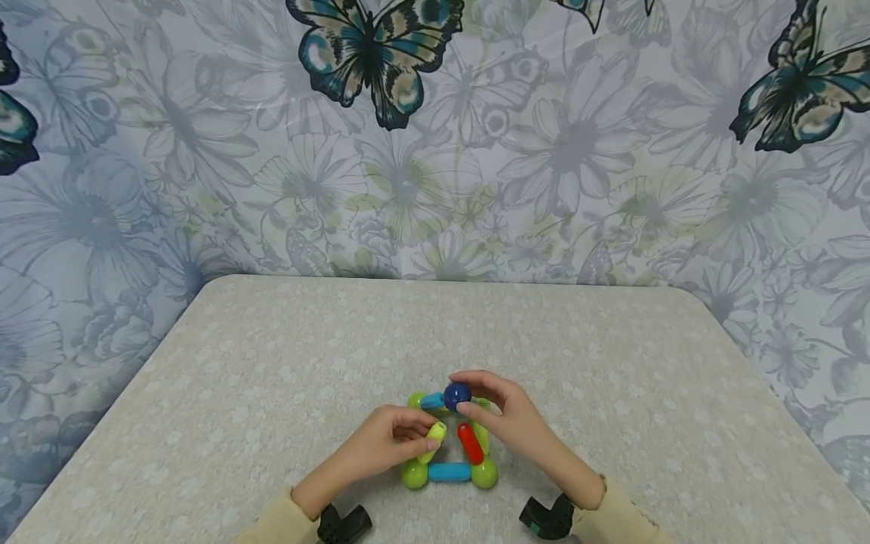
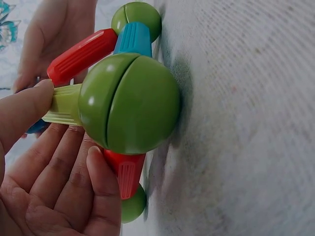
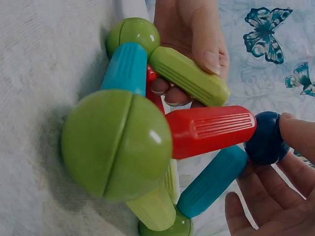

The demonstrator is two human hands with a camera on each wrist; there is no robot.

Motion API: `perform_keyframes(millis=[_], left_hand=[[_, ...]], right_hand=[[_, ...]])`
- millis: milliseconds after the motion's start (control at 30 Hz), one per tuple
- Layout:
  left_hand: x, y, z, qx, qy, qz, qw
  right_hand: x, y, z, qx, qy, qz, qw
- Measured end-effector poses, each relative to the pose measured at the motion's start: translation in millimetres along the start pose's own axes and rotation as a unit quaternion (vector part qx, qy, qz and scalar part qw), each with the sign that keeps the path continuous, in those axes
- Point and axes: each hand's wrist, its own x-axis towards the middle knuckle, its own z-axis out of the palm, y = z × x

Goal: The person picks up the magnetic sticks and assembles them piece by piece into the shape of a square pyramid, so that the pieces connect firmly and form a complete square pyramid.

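Note:
My left hand (image 1: 390,438) pinches a yellow-green rod (image 2: 66,104) between thumb and fingers. The rod stands up from a green ball (image 2: 130,103) at the near left corner of a ball-and-rod frame. My right hand (image 1: 513,415) holds a dark blue ball (image 1: 458,396) above the frame's far side. A red rod (image 3: 211,130) rises from the near right green ball (image 3: 117,145), tilted inward. One slanting blue rod (image 3: 212,182) has its upper end at the dark blue ball. Whether the red rod touches that ball, I cannot tell.
Along the frame's near side lies another blue rod (image 1: 449,472), joining two green balls. A pale patterned cloth covers the table (image 1: 285,340). Behind it hangs a butterfly-and-flower backdrop (image 1: 571,143). Dark wrist devices (image 1: 547,517) sit below both hands.

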Motion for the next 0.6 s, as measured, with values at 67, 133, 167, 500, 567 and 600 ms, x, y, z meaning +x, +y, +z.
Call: perform_keyframes(millis=[67,133,167,500,567,600], left_hand=[[0.3,-0.5,0.0,0.002,0.0,0.001,1.0],[0.1,-0.4,-0.1,0.002,-0.001,0.003,1.0],[-0.1,-0.5,-0.3,0.002,-0.001,0.006,1.0],[-0.8,-1.0,-1.3,0.002,-0.005,0.015,0.9999],[-0.6,-1.1,-1.1,0.003,-0.005,0.013,0.9999],[-0.6,-1.0,-1.0,0.002,-0.005,0.013,0.9999]], right_hand=[[-0.6,0.6,0.8,-0.011,-0.005,-0.001,0.9999],[-1.2,0.1,1.4,-0.026,-0.012,-0.006,0.9996],[-1.6,-0.5,1.6,-0.034,-0.015,-0.01,0.9993],[-5.1,-20.9,4.9,-0.113,-0.037,-0.083,0.9894],[-5.5,-19.7,5.3,-0.12,-0.042,-0.096,0.9873],[-5.8,-22.1,5.4,-0.12,-0.045,-0.097,0.987]])
